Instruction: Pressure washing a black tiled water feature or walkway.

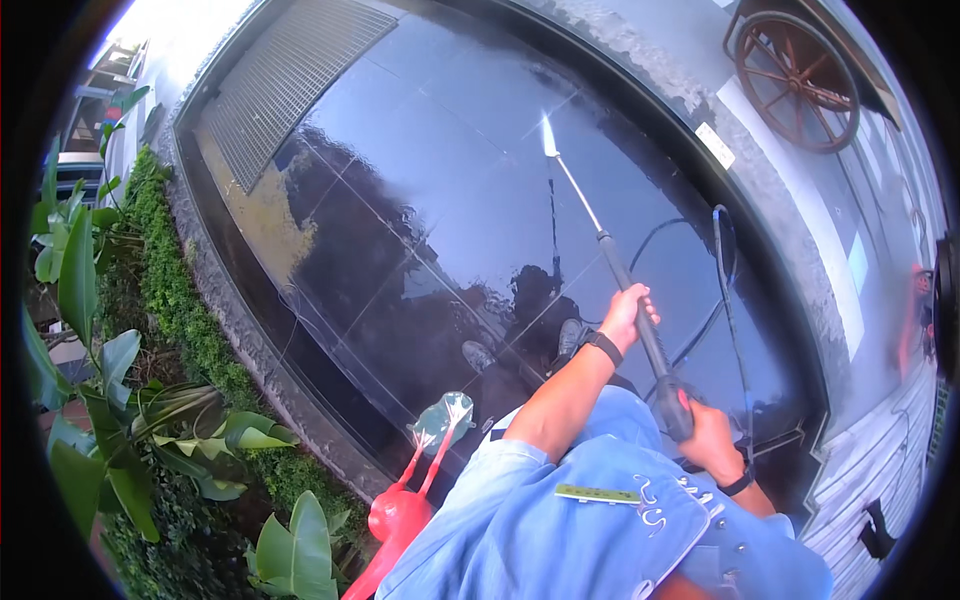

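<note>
With my left hand point(628, 315) I grip the barrel of a black pressure washer lance point(616, 259), ahead of its handle. My right hand point(711, 442) is closed around the rear trigger grip, partly hidden by the gun body. From the tip of the metal tube, a white water spray point(549, 135) fans out over the wet, reflective tiled floor point(450, 112) of a shallow basin. A dark hose point(726, 277) loops beside the lance at the right. My shoes point(478, 355) stand on the wet tiles.
A metal grating point(292, 75) covers the upper left corner. A raised stone edge point(247, 352) borders leafy plants point(82, 262). A red flamingo figure point(397, 510) stands close at lower left. A wooden spoked wheel point(796, 82) lies beyond the right edge, near white planks point(862, 465).
</note>
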Demonstrator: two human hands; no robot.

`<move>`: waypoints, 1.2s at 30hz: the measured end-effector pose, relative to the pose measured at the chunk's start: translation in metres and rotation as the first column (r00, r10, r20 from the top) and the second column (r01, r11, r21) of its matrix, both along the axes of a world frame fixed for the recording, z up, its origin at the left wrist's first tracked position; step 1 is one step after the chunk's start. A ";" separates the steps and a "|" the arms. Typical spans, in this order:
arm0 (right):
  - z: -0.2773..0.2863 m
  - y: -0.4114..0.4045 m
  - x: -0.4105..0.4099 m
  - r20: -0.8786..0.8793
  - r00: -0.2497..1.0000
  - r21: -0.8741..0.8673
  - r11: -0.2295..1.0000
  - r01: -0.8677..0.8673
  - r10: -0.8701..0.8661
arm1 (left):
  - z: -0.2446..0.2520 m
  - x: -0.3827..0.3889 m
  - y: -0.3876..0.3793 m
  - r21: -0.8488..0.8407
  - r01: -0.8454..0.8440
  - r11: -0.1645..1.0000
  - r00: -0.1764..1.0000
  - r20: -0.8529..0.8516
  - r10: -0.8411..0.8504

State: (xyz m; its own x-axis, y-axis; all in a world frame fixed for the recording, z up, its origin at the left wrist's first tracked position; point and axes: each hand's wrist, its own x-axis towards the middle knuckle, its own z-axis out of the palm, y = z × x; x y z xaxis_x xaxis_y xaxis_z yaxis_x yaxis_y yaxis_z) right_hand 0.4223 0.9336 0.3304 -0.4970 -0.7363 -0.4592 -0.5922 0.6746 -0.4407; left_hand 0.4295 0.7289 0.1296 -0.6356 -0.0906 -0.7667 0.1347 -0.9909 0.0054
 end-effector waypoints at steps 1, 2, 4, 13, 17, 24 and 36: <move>0.001 0.008 -0.002 0.027 0.999 -0.003 0.999 -0.032 0.032 | 0.002 0.004 0.010 0.002 0.000 1.000 0.999 0.038 0.000; 0.000 0.015 -0.004 0.055 0.996 -0.012 0.998 -0.064 0.065 | 0.003 0.018 0.015 -0.033 -0.036 0.999 0.996 0.080 0.039; -0.012 0.029 -0.008 0.125 0.984 -0.020 0.991 -0.129 0.130 | -0.001 0.056 0.029 -0.064 -0.098 0.993 0.987 0.124 0.105; -0.023 0.095 0.012 0.184 0.981 -0.087 0.995 -0.053 0.068 | 0.017 0.068 0.063 -0.081 0.021 0.996 0.985 0.175 -0.006; 0.007 0.169 0.053 0.181 0.945 0.048 0.962 0.270 -0.274 | 0.027 0.018 0.152 -0.063 0.283 0.957 0.950 0.153 -0.271; -0.014 0.115 0.058 0.133 0.903 -0.030 0.909 0.415 -0.408 | -0.002 -0.015 0.115 -0.104 0.383 0.918 0.921 0.119 -0.371; -0.036 0.179 -0.015 0.174 0.890 -0.025 0.902 0.432 -0.421 | -0.011 -0.089 0.168 -0.121 0.398 0.909 0.906 0.209 -0.369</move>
State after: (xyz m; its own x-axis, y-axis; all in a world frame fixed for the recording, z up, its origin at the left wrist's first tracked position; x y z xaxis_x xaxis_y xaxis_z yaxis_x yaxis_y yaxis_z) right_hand 0.4072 1.1127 0.2941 -0.6926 -0.4993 -0.5206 -0.1713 0.8149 -0.5537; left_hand 0.3403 0.8965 0.1188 -0.5006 0.0043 -0.8657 -0.2735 -0.9496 0.1534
